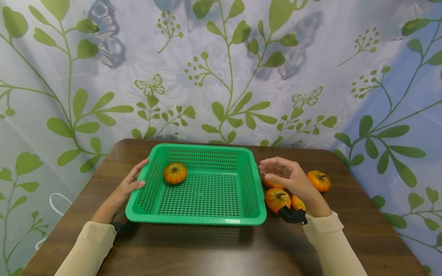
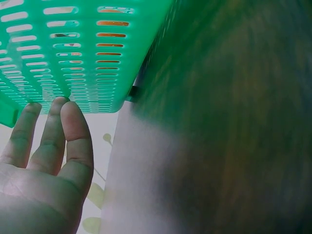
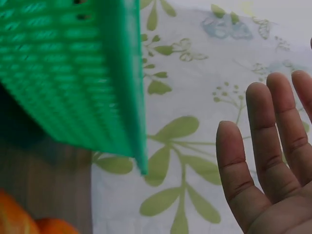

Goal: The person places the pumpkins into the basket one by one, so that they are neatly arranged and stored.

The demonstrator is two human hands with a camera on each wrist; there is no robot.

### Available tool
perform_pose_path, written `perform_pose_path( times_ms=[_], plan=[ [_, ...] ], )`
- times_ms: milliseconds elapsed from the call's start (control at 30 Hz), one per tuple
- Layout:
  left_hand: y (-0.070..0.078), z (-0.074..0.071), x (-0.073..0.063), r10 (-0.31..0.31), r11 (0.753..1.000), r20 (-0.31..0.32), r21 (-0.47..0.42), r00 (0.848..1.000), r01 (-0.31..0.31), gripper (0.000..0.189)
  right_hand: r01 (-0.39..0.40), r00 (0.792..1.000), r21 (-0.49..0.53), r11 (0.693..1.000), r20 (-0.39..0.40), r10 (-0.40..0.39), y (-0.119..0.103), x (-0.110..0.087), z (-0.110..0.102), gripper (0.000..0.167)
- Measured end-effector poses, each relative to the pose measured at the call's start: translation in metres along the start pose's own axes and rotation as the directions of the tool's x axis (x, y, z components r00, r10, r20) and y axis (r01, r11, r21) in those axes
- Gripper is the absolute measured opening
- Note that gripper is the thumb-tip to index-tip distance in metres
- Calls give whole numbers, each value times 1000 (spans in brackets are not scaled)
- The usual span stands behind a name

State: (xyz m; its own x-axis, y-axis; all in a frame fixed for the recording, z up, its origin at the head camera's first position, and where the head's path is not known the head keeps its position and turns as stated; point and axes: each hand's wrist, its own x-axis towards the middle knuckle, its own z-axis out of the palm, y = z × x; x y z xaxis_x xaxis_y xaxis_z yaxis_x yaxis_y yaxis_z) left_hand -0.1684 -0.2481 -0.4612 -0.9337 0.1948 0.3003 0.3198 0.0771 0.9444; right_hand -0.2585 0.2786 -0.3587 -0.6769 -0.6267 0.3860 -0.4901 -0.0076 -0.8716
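A green plastic basket (image 1: 200,219) with slotted walls stands on the table, holding one small orange pumpkin (image 1: 175,173) in its back left part. At the left rim is my left hand (image 1: 124,189), thumb by the rim. The left wrist view shows its fingers (image 2: 77,127) fairly straight, tips at the slotted outer wall. My right hand (image 1: 284,174) hovers just right of the basket, palm toward it and holding nothing. Under and beside it lie several more pumpkins, among them one near the rim (image 1: 277,200) and one farther right (image 1: 319,181).
The brown wooden table (image 1: 179,253) ends at the back against a hanging cloth (image 1: 214,76) printed with green leaves and butterflies. A white cable (image 1: 55,205) loops beyond the table's left edge. Dark straps with small devices sit at both wrists.
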Motion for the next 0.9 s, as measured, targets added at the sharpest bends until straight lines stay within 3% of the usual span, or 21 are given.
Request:
perform_pose_path(
  times_ms=[367, 533, 733, 900],
  plan=[
    [-1, 2, 1, 0, 1000, -11, 28, 1000, 0, 69, -29, 999, 5, 1000, -26, 30, 11, -31, -19, 33],
    [-1, 1, 0, -4, 1000, -8, 6, 1000, 5, 68, -45, 997, -18, 999, -61, 44, 14, -43, -30, 36],
    [0, 1, -1, -25, 998, -30, 55, 999, 27, 69, -99, 989, -62, 993, -119, 92, 19, -54, -40, 33],
    [-1, 2, -1, -25, 998, -30, 49, 999, 26, 69, -78, 989, -78, 994, -129, 68, 24, -61, -48, 35]
  ],
)
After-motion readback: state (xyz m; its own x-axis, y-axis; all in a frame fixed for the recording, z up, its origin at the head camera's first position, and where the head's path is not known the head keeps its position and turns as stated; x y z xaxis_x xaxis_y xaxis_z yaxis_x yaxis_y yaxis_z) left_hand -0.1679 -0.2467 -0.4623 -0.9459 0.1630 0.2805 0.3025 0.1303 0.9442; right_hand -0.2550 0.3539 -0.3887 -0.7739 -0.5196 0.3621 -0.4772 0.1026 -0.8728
